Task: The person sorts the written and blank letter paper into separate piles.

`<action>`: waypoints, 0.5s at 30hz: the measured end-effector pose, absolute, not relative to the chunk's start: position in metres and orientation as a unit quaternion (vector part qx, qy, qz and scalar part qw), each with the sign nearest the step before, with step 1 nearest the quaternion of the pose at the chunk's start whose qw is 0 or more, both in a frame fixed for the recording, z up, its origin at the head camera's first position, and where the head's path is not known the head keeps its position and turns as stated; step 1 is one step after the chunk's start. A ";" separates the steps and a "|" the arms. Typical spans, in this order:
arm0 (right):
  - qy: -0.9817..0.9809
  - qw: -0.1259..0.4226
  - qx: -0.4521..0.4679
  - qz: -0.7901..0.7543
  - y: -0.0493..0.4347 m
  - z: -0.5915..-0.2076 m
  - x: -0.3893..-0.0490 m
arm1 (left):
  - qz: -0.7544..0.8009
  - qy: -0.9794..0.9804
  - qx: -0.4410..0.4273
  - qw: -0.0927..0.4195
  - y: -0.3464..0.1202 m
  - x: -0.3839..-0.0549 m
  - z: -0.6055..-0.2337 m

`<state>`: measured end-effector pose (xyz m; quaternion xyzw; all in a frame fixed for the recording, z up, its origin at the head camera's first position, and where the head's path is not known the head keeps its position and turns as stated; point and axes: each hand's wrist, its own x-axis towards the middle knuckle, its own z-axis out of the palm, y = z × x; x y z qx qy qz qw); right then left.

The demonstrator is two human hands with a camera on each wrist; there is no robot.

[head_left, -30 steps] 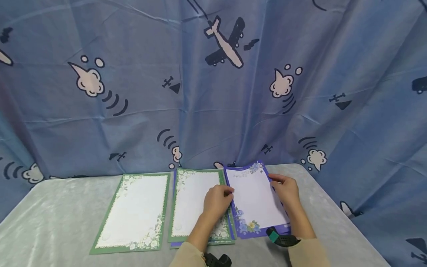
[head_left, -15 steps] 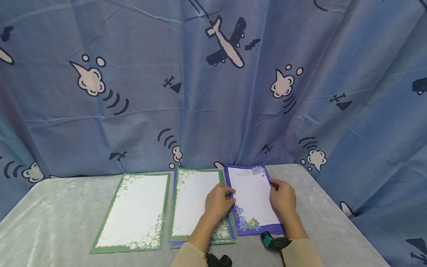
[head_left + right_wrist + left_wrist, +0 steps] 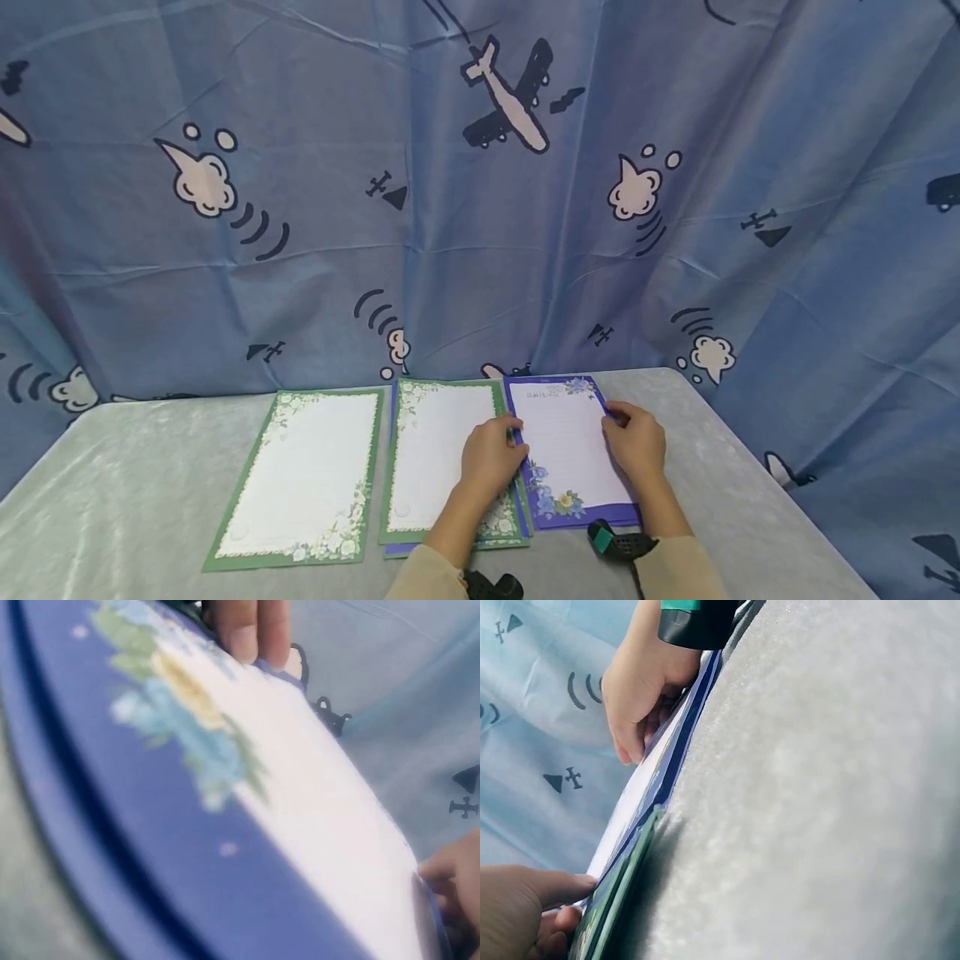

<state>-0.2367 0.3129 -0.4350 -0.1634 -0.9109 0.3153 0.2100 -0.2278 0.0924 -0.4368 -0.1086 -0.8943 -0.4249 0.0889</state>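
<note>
Purple-bordered letter paper (image 3: 566, 446) with blue flowers in two corners lies at the right of the row, more than one layer showing along its near edge. My left hand (image 3: 491, 454) holds its left edge, reaching across the green-bordered paper (image 3: 438, 454) in the middle. At the opposite edge, my right hand (image 3: 637, 437) grips the purple paper with bent fingers. In the left wrist view the left thumb (image 3: 562, 887) presses at the paper's edge, other fingers curled below it. The right wrist view shows the purple border (image 3: 150, 847) close up, its layers slightly apart.
Another green-bordered sheet (image 3: 300, 475) lies flat at the left. Purple edges stick out from under the middle green sheets. A pale grey cloth covers the table (image 3: 135, 483), and a blue curtain (image 3: 322, 208) with printed planes hangs behind it.
The purple top sheet has settled flatter and lined up with the layers beneath. My right hand has moved slightly left and nearer, then stayed put. The left hand has barely shifted.
</note>
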 end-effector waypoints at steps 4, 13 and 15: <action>-0.903 0.209 -0.177 0.331 0.313 -0.433 -0.236 | -0.428 -0.894 -0.107 0.078 0.092 -0.229 -0.436; -0.878 0.215 -0.208 0.374 0.313 -0.431 -0.238 | -0.426 -0.893 -0.131 0.057 0.088 -0.230 -0.435; -0.876 0.221 -0.209 0.375 0.314 -0.432 -0.238 | -0.423 -0.894 -0.135 0.055 0.088 -0.229 -0.435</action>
